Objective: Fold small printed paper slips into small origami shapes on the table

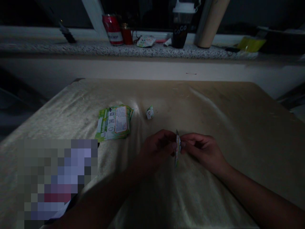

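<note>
1. Above the near half of the pale cloth-covered bench (pixel 226 117), the left hand (pixel 158 146) and right hand (pixel 208 151) pinched a thin multicoloured printed piece (pixel 177 153), seen edge-on, between their fingertips. Uneven pressure could have creased it askew, and opposing pulls could have torn it; dim light made such slips harder to catch.
2. Beyond the left forearm (pixel 116 187) lay a loose pile of flat green-and-white printed sheets (pixel 114 122); a brush from that arm could have slid its layers apart.
3. Slightly farther off, a small white-and-green folded piece (pixel 149 113) sat alone on the cloth, probably light enough for a stray finger to knock away.
4. Along the speckled stone sill (pixel 152 54), a red cylindrical can (pixel 114 30) with a pale band hid its contents.
5. Farther right, a clear plastic cup (pixel 180 31) with a white lid looked dark inside; whether it held liquid could not be told.
</note>
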The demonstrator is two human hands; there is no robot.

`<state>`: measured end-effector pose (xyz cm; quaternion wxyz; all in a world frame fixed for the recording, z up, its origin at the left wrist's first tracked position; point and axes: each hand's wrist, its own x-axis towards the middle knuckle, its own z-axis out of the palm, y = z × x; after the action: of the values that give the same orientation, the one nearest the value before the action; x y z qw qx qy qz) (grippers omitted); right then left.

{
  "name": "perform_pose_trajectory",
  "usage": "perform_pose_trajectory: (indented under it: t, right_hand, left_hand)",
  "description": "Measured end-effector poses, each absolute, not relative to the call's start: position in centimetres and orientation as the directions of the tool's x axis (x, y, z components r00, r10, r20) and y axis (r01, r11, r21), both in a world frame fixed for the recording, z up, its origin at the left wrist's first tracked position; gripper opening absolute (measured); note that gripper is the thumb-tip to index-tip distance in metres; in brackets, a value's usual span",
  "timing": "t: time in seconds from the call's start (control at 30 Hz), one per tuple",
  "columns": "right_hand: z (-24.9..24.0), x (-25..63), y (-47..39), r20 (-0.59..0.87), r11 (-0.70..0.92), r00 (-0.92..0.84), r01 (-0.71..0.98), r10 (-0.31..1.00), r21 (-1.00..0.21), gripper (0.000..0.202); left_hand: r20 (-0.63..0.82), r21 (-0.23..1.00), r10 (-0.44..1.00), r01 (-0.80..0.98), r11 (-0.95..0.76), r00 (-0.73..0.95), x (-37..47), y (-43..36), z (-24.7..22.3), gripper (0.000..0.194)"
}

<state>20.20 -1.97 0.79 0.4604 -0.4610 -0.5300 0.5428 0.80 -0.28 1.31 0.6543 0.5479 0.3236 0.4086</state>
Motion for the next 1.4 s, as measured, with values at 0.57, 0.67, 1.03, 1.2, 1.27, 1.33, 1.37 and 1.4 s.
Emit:
perform_pose_trajectory:
  t: [0.57,0.67,1.03,1.2,1.27,1.33,1.37,1.4]
  right_hand:
    - [1.0,20.39,-1.88,0.002,-0.007,-0.112,-0.078,0.994,-0.997,0.007]
    - [1.04,20.44,-1.96,-0.001,-0.01,-0.116,-0.075,0.993,-0.997,0.007]
    - [1.13,19.77,-2.62,0.045,0.038,-0.207,-0.036,0.977,-0.999,0.034]
    - [1.01,19.74,-2.64,0.084,0.078,-0.226,-0.037,0.97,-0.996,0.032]
    - [1.04,19.72,-2.64,0.099,0.091,-0.223,-0.044,0.97,-0.995,0.031]
    - [1.06,19.71,-2.63,0.095,0.09,-0.227,-0.036,0.969,-0.995,0.031]
    - [1.06,19.71,-2.62,0.092,0.087,-0.229,-0.03,0.969,-0.996,0.031]
    - [1.04,19.71,-2.62,0.091,0.087,-0.23,-0.028,0.969,-0.996,0.031]
  left_hand:
    - [0.027,0.987,0.928,-0.154,0.033,0.372,0.72,0.01,1.11,0.022]
    - [0.028,0.988,0.917,-0.151,0.035,0.399,0.75,-0.03,1.15,0.022]
    - [-0.009,0.981,0.887,-0.168,0.097,0.461,0.77,-0.24,0.6,0.039]
    - [0.04,0.996,0.886,-0.084,-0.001,0.462,0.54,-0.2,0.58,0.04]
    - [0.07,0.997,0.885,-0.046,-0.055,0.46,0.48,-0.2,0.72,0.039]
    - [0.098,0.995,0.883,-0.022,-0.099,0.46,0.45,-0.23,0.88,0.036]
    - [0.107,0.993,0.881,-0.01,-0.115,0.461,0.45,-0.26,0.95,0.034]
    - [0.113,0.992,0.878,0.003,-0.129,0.465,0.45,-0.28,1.0,0.033]
